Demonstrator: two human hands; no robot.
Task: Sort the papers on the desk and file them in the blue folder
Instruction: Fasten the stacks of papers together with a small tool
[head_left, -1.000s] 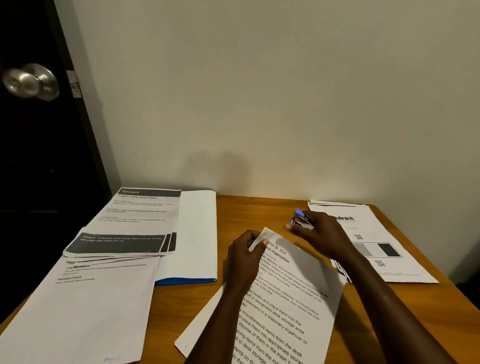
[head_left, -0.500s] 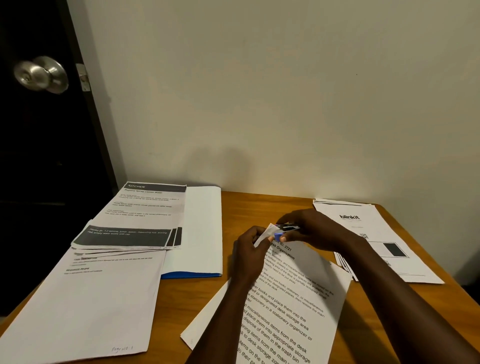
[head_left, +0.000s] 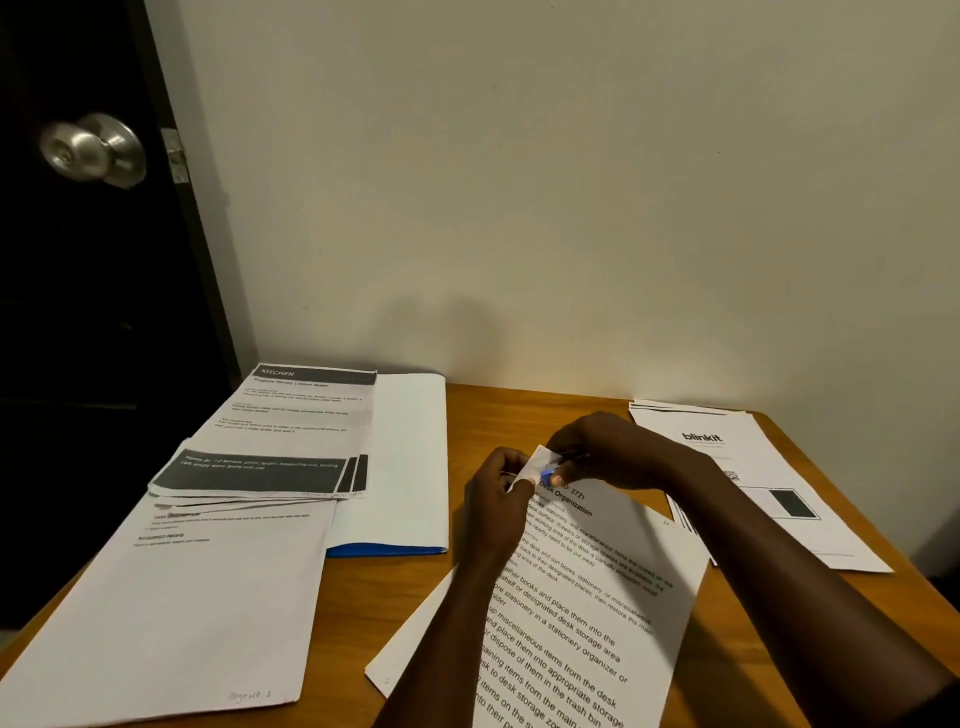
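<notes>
- Head view: the left hand pinches the raised far corner of the Desk Organization sheets, thumb and curled fingers closed on the paper.
- The right hand is curled round a small stapler, whose blue tip sits at that same corner, touching the paper.
- These sheets lie at the near middle of the wooden desk. Their long axis runs from near left to far right, and the heading end points away, toward the wall.
- The blue folder lies left of the hands with its long axis toward the wall. A white surface faces up and a blue edge shows at the near end.
- A KITCHEN paper stack overlaps the folder's left side, above a large sheet.
- The blinkit papers rest at the far right.
</notes>
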